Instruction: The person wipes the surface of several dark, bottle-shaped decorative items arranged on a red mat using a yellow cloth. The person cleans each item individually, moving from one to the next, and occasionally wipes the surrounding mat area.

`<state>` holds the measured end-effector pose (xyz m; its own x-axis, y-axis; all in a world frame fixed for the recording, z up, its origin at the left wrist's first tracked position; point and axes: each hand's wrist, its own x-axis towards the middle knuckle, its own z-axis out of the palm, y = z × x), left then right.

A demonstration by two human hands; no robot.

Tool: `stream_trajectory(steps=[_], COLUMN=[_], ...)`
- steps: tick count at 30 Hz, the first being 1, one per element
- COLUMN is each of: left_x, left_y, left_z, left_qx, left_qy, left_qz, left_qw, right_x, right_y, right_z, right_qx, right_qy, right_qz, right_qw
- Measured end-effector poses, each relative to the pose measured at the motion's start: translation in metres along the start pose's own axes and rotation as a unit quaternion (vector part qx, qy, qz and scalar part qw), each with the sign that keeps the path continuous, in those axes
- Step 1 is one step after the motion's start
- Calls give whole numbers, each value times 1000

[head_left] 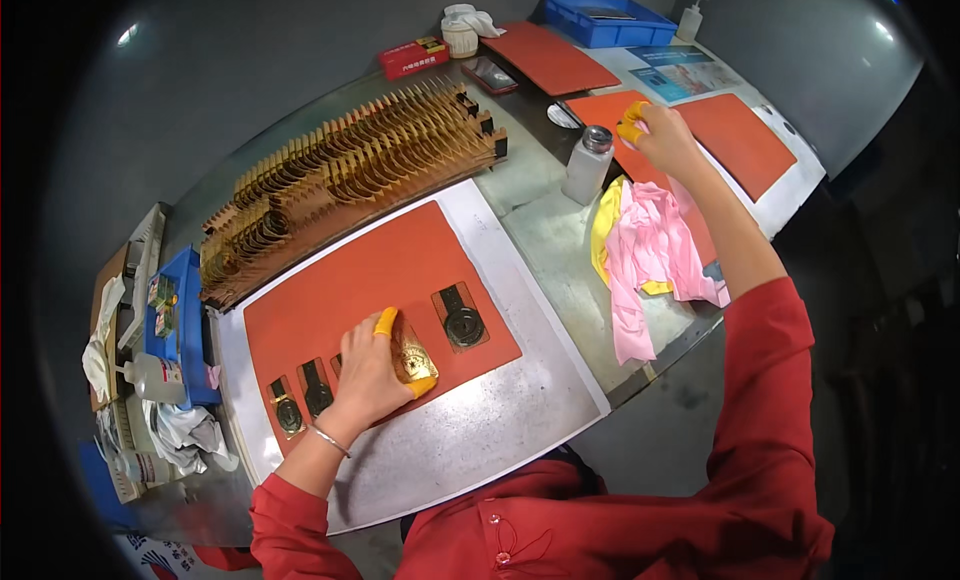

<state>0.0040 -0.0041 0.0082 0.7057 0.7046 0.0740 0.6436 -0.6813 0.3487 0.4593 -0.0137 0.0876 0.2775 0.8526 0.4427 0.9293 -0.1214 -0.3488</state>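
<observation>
My left hand [370, 372], with yellow finger cots, grips a shiny gold plate [416, 360] by its edges over an orange-red mat [350, 270]. To its right on the mat lies a plate with a dark round design [463, 325]. Further dark-patterned plates, among them a small one [287, 410], lie to the left, one partly behind my hand. My right hand [660, 138], also in yellow finger cots, is stretched to the far right above another orange-red mat [745, 145]. Its fingers are pinched together; a whitish bit shows below them, too small to name.
A long rack [350, 170] holds many upright gold plates behind the mat. A dispenser bottle [588, 167] and pink cloth [655, 240] are near my right forearm. Blue trays [608, 30] stand at the back right and left, with a clear bottle [157, 380] by the left one.
</observation>
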Motion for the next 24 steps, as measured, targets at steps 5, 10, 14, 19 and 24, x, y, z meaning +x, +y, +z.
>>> stream_trajectory(steps=[5,10,14,19,24], left_x=[36,48,44,43,24], left_y=[25,29,31,29,23], left_z=[18,22,28,34,32], left_qx=[-31,-25,-46,-35,-67], left_qy=[4,-40,-23,19,58], left_qz=[40,16,7,26,-4], left_qw=[999,999,999,999,996], right_x=[23,31,37,32,5], right_y=[-17,-17,-10,-7,-32], right_z=[20,35,37,38,47], right_qx=[-121,-209,-220,-260,-213], right_qy=[-27,-55,-67,-35,43], right_qz=[1,-41,-73,-118,-180], right_qw=[992,976,970,958,959])
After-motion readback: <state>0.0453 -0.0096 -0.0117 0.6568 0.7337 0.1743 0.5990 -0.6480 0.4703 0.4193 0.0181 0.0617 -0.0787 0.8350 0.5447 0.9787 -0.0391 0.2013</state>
